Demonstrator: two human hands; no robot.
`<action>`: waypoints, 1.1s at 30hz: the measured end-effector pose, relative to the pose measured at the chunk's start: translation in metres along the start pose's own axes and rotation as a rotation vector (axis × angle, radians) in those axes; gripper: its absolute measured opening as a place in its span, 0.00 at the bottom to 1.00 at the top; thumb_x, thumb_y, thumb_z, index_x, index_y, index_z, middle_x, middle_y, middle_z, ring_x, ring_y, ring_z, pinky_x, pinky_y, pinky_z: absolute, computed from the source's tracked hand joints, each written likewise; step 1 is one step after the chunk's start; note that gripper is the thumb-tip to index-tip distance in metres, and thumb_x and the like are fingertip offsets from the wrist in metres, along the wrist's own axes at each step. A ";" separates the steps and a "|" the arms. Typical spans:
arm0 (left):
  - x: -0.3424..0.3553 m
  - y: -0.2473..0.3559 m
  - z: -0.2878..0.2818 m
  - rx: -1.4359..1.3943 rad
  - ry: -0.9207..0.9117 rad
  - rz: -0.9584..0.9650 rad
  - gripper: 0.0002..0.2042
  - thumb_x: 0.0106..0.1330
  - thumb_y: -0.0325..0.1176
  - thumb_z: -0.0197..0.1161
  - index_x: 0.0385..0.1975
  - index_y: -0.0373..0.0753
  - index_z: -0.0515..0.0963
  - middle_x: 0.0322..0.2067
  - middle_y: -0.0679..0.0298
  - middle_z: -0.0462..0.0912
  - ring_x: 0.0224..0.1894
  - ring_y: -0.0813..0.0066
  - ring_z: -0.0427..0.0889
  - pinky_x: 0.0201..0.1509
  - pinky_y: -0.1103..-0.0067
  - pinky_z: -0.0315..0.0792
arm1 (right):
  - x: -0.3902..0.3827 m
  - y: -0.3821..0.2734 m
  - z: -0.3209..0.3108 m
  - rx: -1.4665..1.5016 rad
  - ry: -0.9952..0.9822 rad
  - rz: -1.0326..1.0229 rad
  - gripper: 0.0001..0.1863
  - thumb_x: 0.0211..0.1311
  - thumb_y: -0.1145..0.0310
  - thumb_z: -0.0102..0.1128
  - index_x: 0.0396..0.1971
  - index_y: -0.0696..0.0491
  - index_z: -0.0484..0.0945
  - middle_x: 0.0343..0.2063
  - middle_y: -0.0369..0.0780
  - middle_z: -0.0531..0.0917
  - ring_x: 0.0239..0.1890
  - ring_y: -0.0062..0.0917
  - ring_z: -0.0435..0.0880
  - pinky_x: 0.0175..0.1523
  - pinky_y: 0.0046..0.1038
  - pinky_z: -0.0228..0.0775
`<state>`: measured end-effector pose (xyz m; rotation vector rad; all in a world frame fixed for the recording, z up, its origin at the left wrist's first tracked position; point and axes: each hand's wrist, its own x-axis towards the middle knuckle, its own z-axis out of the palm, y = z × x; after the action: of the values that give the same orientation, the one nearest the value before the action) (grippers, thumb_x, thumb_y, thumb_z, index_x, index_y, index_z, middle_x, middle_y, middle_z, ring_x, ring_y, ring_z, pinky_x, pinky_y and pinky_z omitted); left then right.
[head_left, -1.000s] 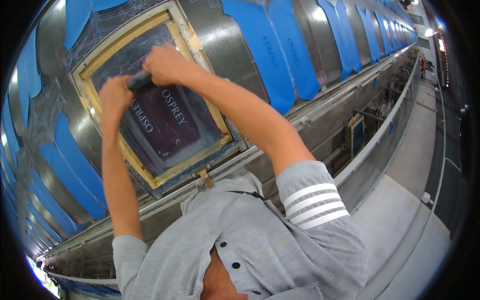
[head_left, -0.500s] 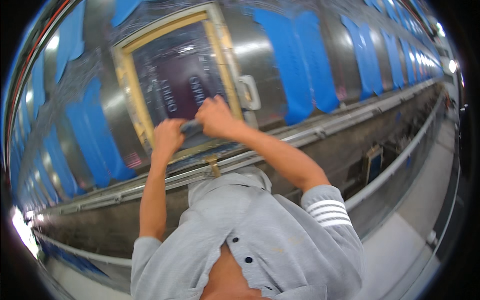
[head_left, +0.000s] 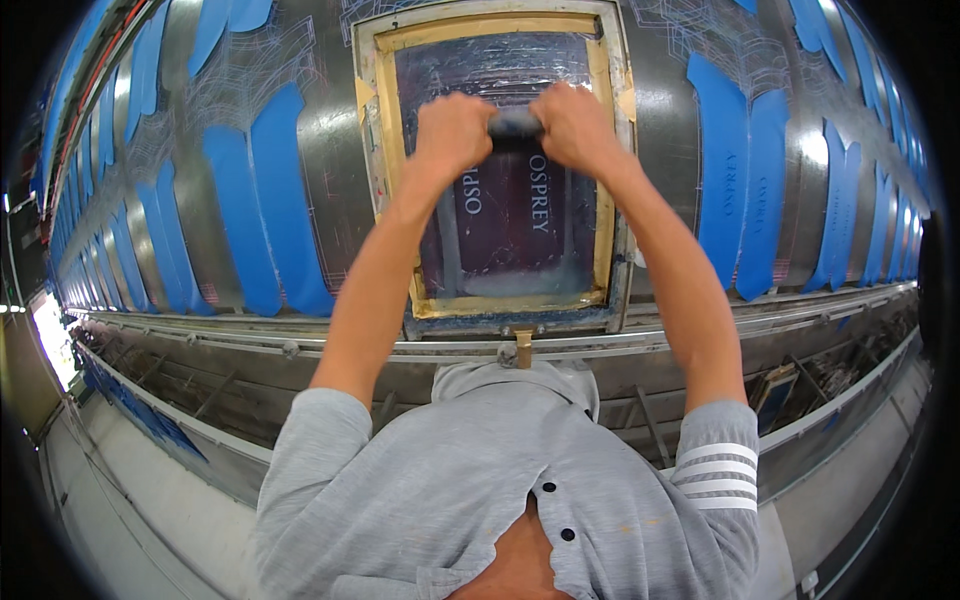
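Note:
A squeegee (head_left: pixel 516 122), its dark bar blurred, lies across the far half of a screen-printing frame (head_left: pixel 616 150). My left hand (head_left: pixel 455 133) is closed round the squeegee's left end, and my right hand (head_left: pixel 577 128) grips its right end. Below them, the frame's mesh (head_left: pixel 510 275) looks dark purple with pale lettering and a wet shine. Yellowish tape edges the mesh on its inside. The squeegee's blade is hidden under my fists. The frame rests flat on a long metal table (head_left: pixel 345 150).
Blue fabric pieces (head_left: pixel 240 190) lie in pairs along the table on the left, with more blue pieces (head_left: pixel 735 180) on the right, some lettered. A metal rail (head_left: pixel 440 347) with a small brass-coloured stop (head_left: pixel 524 348) runs along the near edge, close to my waist.
My hands and the squeegee have moved from the near part of the mesh to its far half. My view has turned, so the frame now sits straight ahead.

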<state>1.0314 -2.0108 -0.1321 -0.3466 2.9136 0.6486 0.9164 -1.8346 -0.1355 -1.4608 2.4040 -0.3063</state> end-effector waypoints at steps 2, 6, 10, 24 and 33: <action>-0.050 0.008 0.017 -0.033 0.012 -0.011 0.18 0.52 0.26 0.63 0.40 0.52 0.90 0.34 0.57 0.90 0.37 0.53 0.89 0.43 0.61 0.82 | -0.039 -0.024 0.012 0.009 0.047 -0.042 0.09 0.49 0.76 0.62 0.32 0.53 0.82 0.37 0.43 0.84 0.51 0.38 0.80 0.62 0.47 0.68; -0.148 0.048 0.038 -0.132 -0.001 -0.033 0.17 0.50 0.22 0.63 0.39 0.47 0.90 0.38 0.60 0.90 0.38 0.56 0.89 0.41 0.65 0.82 | -0.133 -0.076 0.033 0.073 0.041 -0.013 0.08 0.48 0.75 0.62 0.32 0.54 0.81 0.37 0.42 0.81 0.52 0.37 0.78 0.68 0.54 0.64; -0.214 0.071 0.062 -0.198 0.042 -0.014 0.18 0.48 0.21 0.64 0.39 0.44 0.88 0.40 0.62 0.90 0.41 0.57 0.89 0.42 0.65 0.82 | -0.196 -0.109 0.048 0.051 -0.035 -0.003 0.12 0.51 0.69 0.67 0.37 0.54 0.84 0.39 0.42 0.82 0.54 0.38 0.78 0.68 0.58 0.62; -0.244 0.081 0.071 -0.231 0.082 0.018 0.20 0.49 0.20 0.62 0.43 0.42 0.87 0.44 0.61 0.90 0.46 0.58 0.88 0.47 0.67 0.82 | -0.169 0.044 0.049 0.323 0.511 0.848 0.20 0.69 0.54 0.58 0.33 0.58 0.86 0.29 0.53 0.85 0.37 0.53 0.84 0.44 0.48 0.72; -0.242 0.067 0.085 -0.251 0.108 0.034 0.19 0.49 0.20 0.62 0.43 0.40 0.87 0.43 0.60 0.90 0.47 0.59 0.88 0.48 0.67 0.82 | -0.170 0.038 0.043 0.463 0.654 0.770 0.22 0.68 0.57 0.61 0.26 0.63 0.80 0.19 0.50 0.78 0.23 0.40 0.73 0.36 0.41 0.66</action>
<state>1.2546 -1.8688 -0.1376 -0.3707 2.9476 1.0366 0.9749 -1.6668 -0.1629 -0.1836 2.8625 -1.1668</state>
